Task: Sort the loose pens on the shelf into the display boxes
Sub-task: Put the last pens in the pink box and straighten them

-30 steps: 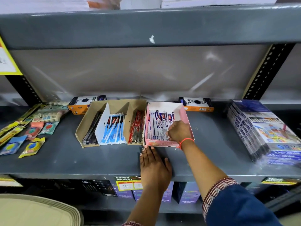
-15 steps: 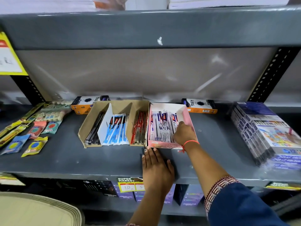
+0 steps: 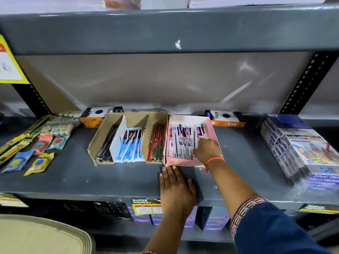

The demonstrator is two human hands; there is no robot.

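A pink display box point(image 3: 214, 132) in the middle of the grey shelf point(image 3: 73, 176) holds several white and blue wrapped pens point(image 3: 180, 143). My right hand point(image 3: 207, 150) lies inside it, fingers bent over the pens at the box's right side; whether it grips any is hidden. My left hand point(image 3: 176, 187) rests flat on the shelf, fingertips touching the pink box's front edge. Left of it stands a brown cardboard box point(image 3: 135, 118) with three compartments: black pens point(image 3: 106, 145), blue wrapped pens point(image 3: 131, 145) and red pens point(image 3: 156, 143).
Two orange and black boxes point(image 3: 225, 118) lie at the back of the shelf. Small sachets and strips point(image 3: 36, 143) spread over the left end. Stacked blue packs point(image 3: 300, 149) fill the right end. A price tag point(image 3: 146, 207) hangs on the shelf's front edge.
My right hand has shifted slightly forward and right inside the pink box over the pens. My left hand stays flat at the box's front.
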